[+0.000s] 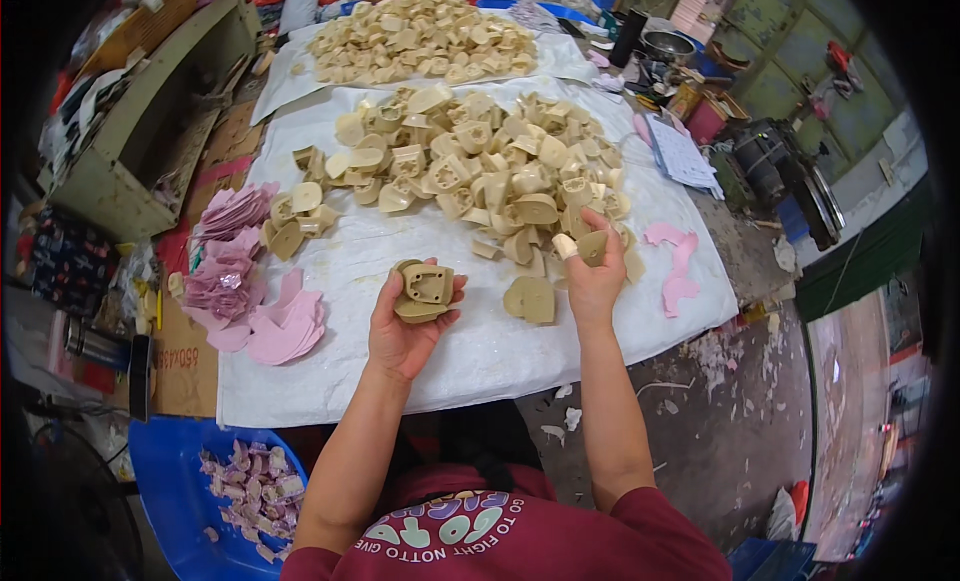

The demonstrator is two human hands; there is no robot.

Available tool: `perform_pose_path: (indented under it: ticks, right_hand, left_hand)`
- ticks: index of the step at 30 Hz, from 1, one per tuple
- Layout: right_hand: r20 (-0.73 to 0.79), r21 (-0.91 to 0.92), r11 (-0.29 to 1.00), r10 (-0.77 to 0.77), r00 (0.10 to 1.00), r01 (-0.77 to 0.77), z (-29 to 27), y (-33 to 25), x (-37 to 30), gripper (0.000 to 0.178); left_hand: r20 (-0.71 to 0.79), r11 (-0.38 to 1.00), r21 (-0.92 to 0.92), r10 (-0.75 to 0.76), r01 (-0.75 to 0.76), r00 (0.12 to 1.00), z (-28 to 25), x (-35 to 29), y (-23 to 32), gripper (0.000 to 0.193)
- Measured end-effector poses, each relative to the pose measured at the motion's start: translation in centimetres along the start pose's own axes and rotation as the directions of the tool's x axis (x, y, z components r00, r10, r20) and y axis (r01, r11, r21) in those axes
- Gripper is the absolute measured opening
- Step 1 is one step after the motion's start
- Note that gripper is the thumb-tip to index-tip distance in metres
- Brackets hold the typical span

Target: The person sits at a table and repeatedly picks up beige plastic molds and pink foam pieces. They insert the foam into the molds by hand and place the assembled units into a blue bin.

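- Maroon shirt of the person at 6 o'clock, both forearms reaching up from it.
- At 8 o'clock, a blue tub on the near side of the table, with a heap of small pink-and-purple pieces in its bottom.
- Left hand, just off centre toward 8 o'clock: fingers curled from beneath around a hollow beige part, its cavity facing up.
- Right hand, at 3 o'clock: thumb and fingers pinching another beige piece.
- Between the hands, nearer the right, a loose beige block lies on the white sheet.
- At 12 o'clock, a big pile of beige parts on the same sheet.
- Pink sheets in a stack at 9 o'clock.
- At 1 o'clock, a metal bowl; I cannot tell its contents.
- At 10 o'clock, a tan basket, contents unclear.
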State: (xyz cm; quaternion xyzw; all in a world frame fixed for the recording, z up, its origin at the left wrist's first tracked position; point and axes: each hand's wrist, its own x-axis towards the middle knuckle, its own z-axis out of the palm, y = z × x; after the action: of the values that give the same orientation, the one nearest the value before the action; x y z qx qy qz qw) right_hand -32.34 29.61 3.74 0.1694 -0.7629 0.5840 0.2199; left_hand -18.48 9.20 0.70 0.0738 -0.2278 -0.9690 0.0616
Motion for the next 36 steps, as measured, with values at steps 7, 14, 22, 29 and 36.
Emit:
perform_pose_path:
  ticks: [7,14,22,29,36]
  right_hand:
    - [0.015,0.807,0.514,0.476,0.88,-0.292,-1.6,2.8,0.3,0.035]
    - [0.146,0.87,0.358,0.47,0.87,-0.339,-1.1,1.2,1.1,0.039]
    - [0.046,0.711,0.679,0.214,0.976,-0.182,1.8,-0.8,-0.1,0.042]
    - [0.311,0.283,0.905,-0.399,0.862,0.317,7.6,-7.5,-7.8,0.059]
    - [0.494,0.304,0.796,-0.602,0.627,0.524,11.9,-11.5,-10.7,0.052]
  left_hand:
    - [-0.001,0.995,-0.022,-0.1,0.1,0.995,-0.1,-0.2,-2.1,0.054]
    - [-0.077,0.993,-0.067,-0.103,0.098,0.992,1.2,0.2,-2.9,0.052]
    - [-0.149,0.968,-0.24,0.035,-0.071,0.988,1.7,0.9,-2.6,0.06]
    - [-0.206,0.89,-0.405,0.133,-0.208,0.969,2.7,-0.4,-0.2,0.065]
    - [-0.259,0.837,-0.415,0.267,-0.357,0.928,0.3,-3.8,5.1,0.058]
